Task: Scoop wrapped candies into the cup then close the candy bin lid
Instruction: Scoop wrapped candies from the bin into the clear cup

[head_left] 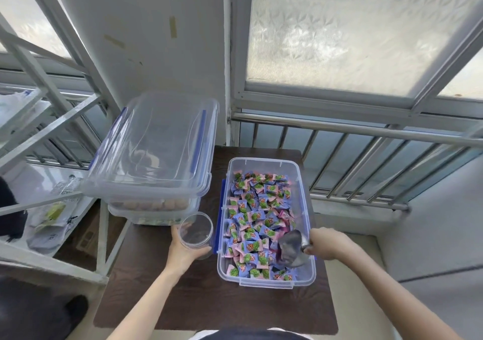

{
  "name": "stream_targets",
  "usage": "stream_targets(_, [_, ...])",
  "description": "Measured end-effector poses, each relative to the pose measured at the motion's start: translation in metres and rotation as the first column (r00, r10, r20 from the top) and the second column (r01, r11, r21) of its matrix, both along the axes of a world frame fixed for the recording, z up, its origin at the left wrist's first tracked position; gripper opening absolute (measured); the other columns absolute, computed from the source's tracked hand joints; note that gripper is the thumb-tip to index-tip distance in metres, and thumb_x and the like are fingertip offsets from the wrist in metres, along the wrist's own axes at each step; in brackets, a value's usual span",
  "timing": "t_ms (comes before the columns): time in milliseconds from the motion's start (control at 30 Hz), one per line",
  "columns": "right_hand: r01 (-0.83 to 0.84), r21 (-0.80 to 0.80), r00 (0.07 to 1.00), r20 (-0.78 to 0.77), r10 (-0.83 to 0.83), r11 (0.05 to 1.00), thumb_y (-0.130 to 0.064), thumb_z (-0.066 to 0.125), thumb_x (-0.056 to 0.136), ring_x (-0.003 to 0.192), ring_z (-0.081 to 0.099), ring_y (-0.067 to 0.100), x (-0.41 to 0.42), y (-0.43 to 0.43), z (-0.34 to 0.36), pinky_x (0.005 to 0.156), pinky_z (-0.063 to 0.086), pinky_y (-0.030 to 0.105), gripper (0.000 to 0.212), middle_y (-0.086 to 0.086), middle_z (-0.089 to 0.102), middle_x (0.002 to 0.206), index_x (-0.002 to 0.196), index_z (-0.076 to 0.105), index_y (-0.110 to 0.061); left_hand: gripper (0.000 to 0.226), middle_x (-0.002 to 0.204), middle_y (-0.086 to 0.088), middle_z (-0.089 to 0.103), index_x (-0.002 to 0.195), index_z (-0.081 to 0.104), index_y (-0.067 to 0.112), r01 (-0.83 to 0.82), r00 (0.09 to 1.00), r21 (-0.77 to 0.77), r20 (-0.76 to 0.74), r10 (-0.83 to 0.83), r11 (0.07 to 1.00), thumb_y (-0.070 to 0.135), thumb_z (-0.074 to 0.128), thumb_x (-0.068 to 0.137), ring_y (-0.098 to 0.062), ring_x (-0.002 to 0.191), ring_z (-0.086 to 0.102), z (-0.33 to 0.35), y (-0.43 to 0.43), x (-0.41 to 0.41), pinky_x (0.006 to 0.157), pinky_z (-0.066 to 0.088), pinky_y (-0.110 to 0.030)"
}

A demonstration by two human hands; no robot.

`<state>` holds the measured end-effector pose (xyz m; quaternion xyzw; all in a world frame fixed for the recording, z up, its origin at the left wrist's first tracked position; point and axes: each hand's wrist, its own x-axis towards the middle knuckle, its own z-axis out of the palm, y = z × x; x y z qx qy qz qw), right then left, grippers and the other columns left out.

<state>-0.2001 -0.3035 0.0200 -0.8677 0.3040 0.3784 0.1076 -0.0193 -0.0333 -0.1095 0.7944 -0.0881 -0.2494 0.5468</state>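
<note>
An open clear candy bin point(265, 283) with blue latches stands on the dark table, full of pink, blue and green wrapped candies point(252, 209). My right hand point(328, 244) grips the handle of a metal scoop point(288, 247), whose bowl is tilted down among the candies at the bin's near right. My left hand point(183, 252) holds a clear, empty plastic cup point(196, 230) upright just left of the bin. The bin's clear lid point(154, 141) with blue clips rests tilted on stacked containers to the left.
Two stacked clear containers point(153, 210) with food stand under the lid at the table's left. A dark brown table point(209, 305) carries everything. A metal shelf frame point(52, 130) with bags stands to the left. A steel railing point(366, 133) and frosted windows lie behind.
</note>
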Motion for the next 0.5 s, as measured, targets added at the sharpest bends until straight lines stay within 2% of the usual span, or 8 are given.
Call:
stream_targets(100, [0.009,-0.018,0.999,0.046,-0.008,1.000,-0.024,0.044,0.093,0.109,0.059,0.030,0.005,0.013,-0.018,0.074,0.040,0.032,0.021,0.014,0.061,0.119,0.104,0.052,-0.008,0.110,0.122,0.002,0.053,0.126,0.035,0.020,-0.015,1.000,-0.010,0.001,0.015,1.000,0.043,0.084,0.030,-0.013,0.115,0.051,0.001,-0.002,-0.001,0.099,0.036,-0.028])
stream_targets(167, [0.027,-0.003,0.996,0.085,-0.026,1.000,-0.024,0.042,0.096,0.110,0.059,0.031,0.009,0.021,-0.025,0.075,0.040,0.033,0.019,0.015,0.061,0.119,0.102,0.051,-0.008,0.107,0.122,0.002,0.053,0.123,0.035,0.023,-0.028,1.000,-0.018,0.001,0.028,0.999,0.042,0.084,0.030,-0.013,0.114,0.051,0.001,-0.003,-0.002,0.098,0.036,-0.028])
stream_targets(233, [0.053,0.018,0.989,0.136,-0.055,0.998,-0.023,0.041,0.097,0.106,0.060,0.031,0.014,0.026,-0.034,0.072,0.040,0.033,0.016,0.016,0.061,0.111,0.093,0.047,-0.009,0.105,0.122,0.002,0.053,0.120,0.035,0.026,-0.032,0.999,-0.026,-0.003,0.032,0.999,0.042,0.084,0.030,-0.012,0.113,0.051,0.002,-0.004,-0.003,0.098,0.036,-0.028])
stream_targets(300, [0.077,0.044,0.980,0.178,-0.083,0.996,-0.019,0.041,0.098,0.098,0.061,0.031,0.021,0.029,-0.045,0.066,0.040,0.032,0.015,0.012,0.056,0.089,0.087,0.043,-0.009,0.104,0.121,0.003,0.052,0.120,0.035,0.025,-0.032,0.999,-0.028,-0.002,0.032,0.999,0.042,0.084,0.030,-0.012,0.113,0.051,0.001,-0.006,-0.004,0.098,0.036,-0.029])
stream_targets(367, [0.113,0.072,0.967,0.219,-0.126,0.991,-0.017,0.042,0.097,0.079,0.058,0.028,0.032,0.032,-0.057,0.056,0.038,0.031,0.020,0.004,0.046,0.068,0.079,0.043,-0.008,0.102,0.120,0.003,0.052,0.118,0.035,0.024,-0.037,0.999,-0.027,0.003,0.037,0.999,0.041,0.084,0.030,-0.012,0.113,0.051,0.000,-0.006,-0.004,0.098,0.036,-0.028])
stream_targets(433, [0.156,0.095,0.950,0.256,-0.176,0.983,-0.017,0.043,0.097,0.061,0.049,0.023,0.043,0.036,-0.071,0.048,0.034,0.028,0.034,0.001,0.039,0.059,0.064,0.039,-0.010,0.102,0.120,0.003,0.052,0.118,0.036,0.023,-0.042,0.999,-0.025,0.000,0.042,0.999,0.040,0.084,0.030,-0.012,0.113,0.051,-0.001,-0.005,-0.004,0.098,0.036,-0.028])
stream_targets(500, [0.199,0.097,0.934,0.283,-0.219,0.975,-0.018,0.042,0.097,0.050,0.040,0.018,0.053,0.044,-0.083,0.046,0.032,0.027,0.041,0.001,0.039,0.059,0.058,0.032,-0.013,0.102,0.120,0.003,0.051,0.118,0.036,0.021,-0.043,0.999,-0.020,-0.002,0.043,0.999,0.040,0.084,0.031,-0.011,0.113,0.050,-0.001,-0.005,-0.005,0.098,0.036,-0.028])
